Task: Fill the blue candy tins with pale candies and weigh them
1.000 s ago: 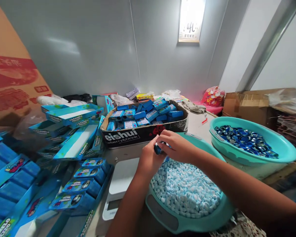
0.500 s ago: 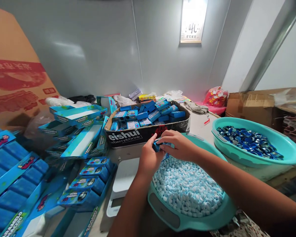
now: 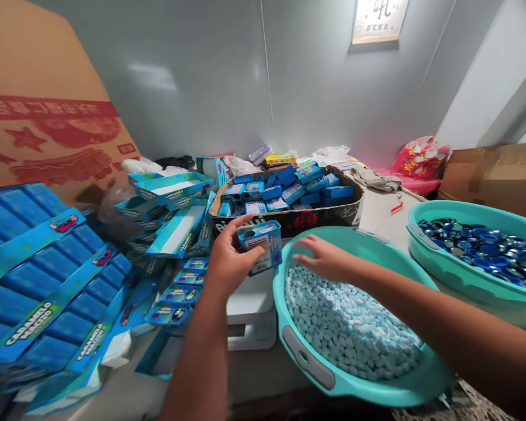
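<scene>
now the left hand (image 3: pixel 228 260) has its grip closed on a small blue box (image 3: pixel 263 245), fingers and thumb wrapped round its left side. the box is held in the air, roughly upright with a printed face toward the camera. it sits just above the far left rim of the teal basin (image 3: pixel 309 365) and over the white scale (image 3: pixel 252 304), in front of the cardboard tray (image 3: pixel 319 219).

the right hand (image 3: pixel 328 260) is just beside the box but apart from it, palm down over the basin. its grip is loose and open, the fingers (image 3: pixel 300 259) stretched toward the box with nothing in them. whether the palm touches the candies below cannot be told. the basin is heaped with small pale blue and white candies (image 3: pixel 355 324).

the cardboard tray behind holds a jumble of more small blue boxes (image 3: pixel 289 190). to the right a second teal basin (image 3: pixel 464 283) stands on the table (image 3: pixel 377 216), filled with shiny blue caps (image 3: pixel 477 248). to the left, open blue display trays (image 3: pixel 175 190) are piled up, and nearer the camera lie filled blue display cartons (image 3: pixel 48 292). a big brown cardboard box (image 3: pixel 48 117) with red print leans behind them. a red bag (image 3: pixel 421 158) lies at the far side of the table.
</scene>
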### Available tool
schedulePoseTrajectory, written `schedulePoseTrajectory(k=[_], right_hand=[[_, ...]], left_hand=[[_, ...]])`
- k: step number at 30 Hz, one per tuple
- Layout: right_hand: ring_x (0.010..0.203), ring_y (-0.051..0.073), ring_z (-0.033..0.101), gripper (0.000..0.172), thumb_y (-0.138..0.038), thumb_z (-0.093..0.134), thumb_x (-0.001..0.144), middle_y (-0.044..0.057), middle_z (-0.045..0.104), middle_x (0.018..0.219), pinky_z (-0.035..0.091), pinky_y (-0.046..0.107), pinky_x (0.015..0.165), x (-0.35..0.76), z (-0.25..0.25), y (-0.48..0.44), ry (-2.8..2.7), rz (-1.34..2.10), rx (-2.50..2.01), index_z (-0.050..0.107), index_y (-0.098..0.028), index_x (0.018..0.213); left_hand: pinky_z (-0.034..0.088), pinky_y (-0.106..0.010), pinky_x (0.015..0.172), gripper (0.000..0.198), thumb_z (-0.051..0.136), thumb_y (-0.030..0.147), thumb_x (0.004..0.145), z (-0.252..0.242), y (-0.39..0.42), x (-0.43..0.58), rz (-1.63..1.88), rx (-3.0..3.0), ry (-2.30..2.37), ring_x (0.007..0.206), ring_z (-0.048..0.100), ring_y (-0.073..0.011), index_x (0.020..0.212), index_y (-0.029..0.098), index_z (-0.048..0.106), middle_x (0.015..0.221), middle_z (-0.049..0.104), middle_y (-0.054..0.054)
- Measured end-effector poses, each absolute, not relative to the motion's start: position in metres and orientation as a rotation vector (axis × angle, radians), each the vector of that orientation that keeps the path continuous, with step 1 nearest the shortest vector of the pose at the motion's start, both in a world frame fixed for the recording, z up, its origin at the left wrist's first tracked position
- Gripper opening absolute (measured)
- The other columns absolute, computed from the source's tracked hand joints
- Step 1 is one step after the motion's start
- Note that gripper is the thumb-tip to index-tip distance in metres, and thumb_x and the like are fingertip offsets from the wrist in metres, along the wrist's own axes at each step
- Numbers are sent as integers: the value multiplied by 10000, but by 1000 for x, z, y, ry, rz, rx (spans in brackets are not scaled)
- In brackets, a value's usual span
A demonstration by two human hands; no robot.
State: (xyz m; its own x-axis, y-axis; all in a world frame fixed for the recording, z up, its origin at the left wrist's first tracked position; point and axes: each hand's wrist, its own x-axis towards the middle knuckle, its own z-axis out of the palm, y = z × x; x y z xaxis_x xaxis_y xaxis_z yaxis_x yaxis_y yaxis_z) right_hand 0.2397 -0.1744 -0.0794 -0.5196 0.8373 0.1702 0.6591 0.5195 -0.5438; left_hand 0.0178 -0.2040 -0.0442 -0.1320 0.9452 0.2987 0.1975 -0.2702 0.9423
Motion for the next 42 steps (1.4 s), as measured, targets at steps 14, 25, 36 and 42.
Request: schedulePoseTrajectory(k=[14,25,36,42], right_hand=[[859,231,620,321,-361,724,733,96,670,1017,402,279,678,231,-85,-189,-2811,736,-1243,642,-176,981],[647,129,545,166,-202,715,722,22,687,797,336,240,567,235,-76,-190,-2745,759,-1211,705,-195,888],[580,102,473,83,-207,621,803,3,635,686,314,232,541,243,-64,-185,-2607,680,-1186,690,-174,836],[669,131,551,166,-207,607,819,46,675,824,374,242,600,244,-68,-182,-2565,655,-1162,718,-170,936]], left_hand=[[489,-404,978,293,648,348,779,-70,-214,-36,1677,1845,1384,1080,634,-223,1035,206,654,1087,692,-71],[526,-318,716,94,598,236,773,-82,-220,-34,2115,2451,1640,652,620,-161,685,206,604,632,632,-7],[453,-274,678,96,586,219,812,-79,-222,-26,2046,2353,1898,662,589,-145,721,191,600,673,632,-18],[450,-270,701,80,577,209,836,-76,-220,-25,2084,2223,1877,682,574,-140,769,180,610,689,605,-8]])
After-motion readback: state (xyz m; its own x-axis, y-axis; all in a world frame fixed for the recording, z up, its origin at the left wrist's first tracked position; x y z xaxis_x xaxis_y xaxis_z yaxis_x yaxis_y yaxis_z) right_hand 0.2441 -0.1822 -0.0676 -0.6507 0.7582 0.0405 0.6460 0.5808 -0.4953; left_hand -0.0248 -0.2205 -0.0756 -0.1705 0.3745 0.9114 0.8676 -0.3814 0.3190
